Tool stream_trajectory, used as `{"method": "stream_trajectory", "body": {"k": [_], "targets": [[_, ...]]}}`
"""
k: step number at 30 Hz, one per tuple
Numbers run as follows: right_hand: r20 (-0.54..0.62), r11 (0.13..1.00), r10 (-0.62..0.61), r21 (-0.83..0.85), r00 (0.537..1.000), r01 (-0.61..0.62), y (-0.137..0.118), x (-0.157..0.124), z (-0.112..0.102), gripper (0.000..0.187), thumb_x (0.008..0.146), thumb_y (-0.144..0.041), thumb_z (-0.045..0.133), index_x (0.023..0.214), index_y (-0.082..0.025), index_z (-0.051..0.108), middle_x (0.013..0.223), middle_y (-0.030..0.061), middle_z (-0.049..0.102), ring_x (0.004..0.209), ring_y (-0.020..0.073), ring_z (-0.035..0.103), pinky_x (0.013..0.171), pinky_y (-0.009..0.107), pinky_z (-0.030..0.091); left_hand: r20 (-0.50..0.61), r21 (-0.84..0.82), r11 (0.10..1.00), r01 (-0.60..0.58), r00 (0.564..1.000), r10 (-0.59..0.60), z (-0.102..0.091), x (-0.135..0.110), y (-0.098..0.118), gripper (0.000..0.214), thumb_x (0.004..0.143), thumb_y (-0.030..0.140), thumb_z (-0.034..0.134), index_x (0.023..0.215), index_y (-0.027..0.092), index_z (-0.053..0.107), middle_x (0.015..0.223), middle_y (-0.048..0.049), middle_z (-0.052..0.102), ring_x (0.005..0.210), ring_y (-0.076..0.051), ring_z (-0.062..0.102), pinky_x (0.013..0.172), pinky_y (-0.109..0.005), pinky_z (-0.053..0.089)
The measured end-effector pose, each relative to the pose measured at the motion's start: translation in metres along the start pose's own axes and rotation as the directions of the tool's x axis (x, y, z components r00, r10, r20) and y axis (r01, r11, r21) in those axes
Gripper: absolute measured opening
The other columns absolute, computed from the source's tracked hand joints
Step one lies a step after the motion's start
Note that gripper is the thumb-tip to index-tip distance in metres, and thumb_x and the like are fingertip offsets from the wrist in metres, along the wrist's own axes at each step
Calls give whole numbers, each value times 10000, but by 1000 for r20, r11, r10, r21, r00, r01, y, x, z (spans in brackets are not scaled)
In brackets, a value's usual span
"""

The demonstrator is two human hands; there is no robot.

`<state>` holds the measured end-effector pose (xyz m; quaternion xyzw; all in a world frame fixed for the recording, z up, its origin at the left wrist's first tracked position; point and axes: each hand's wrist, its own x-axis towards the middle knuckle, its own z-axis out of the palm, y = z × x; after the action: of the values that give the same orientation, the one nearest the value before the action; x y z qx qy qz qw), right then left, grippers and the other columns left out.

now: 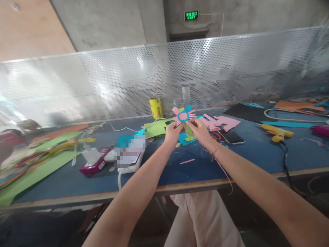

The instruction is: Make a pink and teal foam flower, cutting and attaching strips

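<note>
Both hands hold up a paper flower (183, 116) over the blue table. Its centre is a pink disc ringed in blue, with pink, blue and green strips sticking out as petals. My left hand (174, 132) pinches it from the lower left. On the lower right, my right hand (198, 129) pinches it near the green paper piece (189, 131) hanging below the flower. Behind the hands lie cut pink paper (226, 122) and a green sheet (155, 128). A dark phone (232, 136) rests right of my right hand.
A yellow glue gun (277, 132) with a black cord lies at right. To the left are a purple power strip (94, 164), a white power strip (132, 167) and long green sheets (48, 171). A yellow roll (155, 108) stands before the perforated metal screen (123, 85).
</note>
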<state>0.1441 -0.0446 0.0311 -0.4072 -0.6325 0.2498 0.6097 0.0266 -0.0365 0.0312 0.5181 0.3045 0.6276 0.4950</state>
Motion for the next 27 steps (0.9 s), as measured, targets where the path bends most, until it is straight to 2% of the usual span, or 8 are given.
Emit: {"method": "stream_trajectory", "body": {"k": [8, 17, 27], "targets": [[140, 996, 87, -7, 986, -87, -4, -3, 1, 158, 717, -329, 519, 684, -176, 494, 554, -40, 464, 487, 89, 425, 483, 234, 324, -97, 6, 998, -58, 994, 59, -4, 4, 1, 196, 603, 293, 641, 578, 137, 524, 527, 43, 472, 553, -90, 508, 646, -287, 487], [186, 977, 163, 106, 969, -185, 1, -2, 3, 85, 670, -220, 547, 727, -160, 527, 614, -20, 546, 535, 95, 508, 534, 241, 398, -174, 161, 982, -97, 977, 125, -13, 9, -3, 210, 630, 297, 625, 543, 150, 503, 520, 34, 450, 579, -103, 500, 572, -228, 431], [218, 975, 162, 115, 962, -191, 0, -3, 4, 74, 687, -163, 542, 759, -166, 559, 669, 8, 607, 596, 111, 571, 615, 269, 477, -192, 212, 970, -116, 969, 157, -17, 11, -3, 202, 645, 306, 609, 556, 149, 518, 524, 27, 462, 581, -111, 498, 556, -231, 412]]}}
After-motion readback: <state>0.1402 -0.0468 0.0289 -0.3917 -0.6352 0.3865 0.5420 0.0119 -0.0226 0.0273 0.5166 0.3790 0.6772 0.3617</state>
